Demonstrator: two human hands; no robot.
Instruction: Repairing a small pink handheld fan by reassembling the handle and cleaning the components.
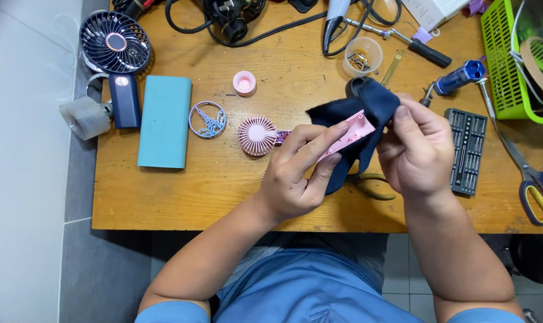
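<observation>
Seen from above, over a wooden worktop (223, 179) crowded with small tools. Left hand (298, 173) raised above the near middle of the worktop, fingers pinched on a flat pink casing piece (350, 133), forefinger laid along its upper edge and thumb beneath. Right hand (416, 151) just to the right, fingers closed on a dark blue cloth (367, 107) draped over and around the far end of the pink piece, thumb pressed onto the cloth. Partly hidden under both hands, a pair of pliers with yellow-green handles (373, 185). Just left of the left hand, lying flat, a round pink fan grille (257, 136), and beyond it to the left a lilac ring with a tower pattern (207, 119). Farther left, a teal rectangular case (165, 121), then a dark blue handheld fan (116, 54) at the far left corner, with a small pink cap (244, 83) lying farther back between case and cloth. Right of the hands, a dark tray of screwdriver bits (467, 151), a blue-handled driver (459, 77), and yellow-handled scissors (537, 188) near the right edge. At the far right, a green plastic basket (501, 60); toward the far middle, a clear cup holding small parts (362, 57).
</observation>
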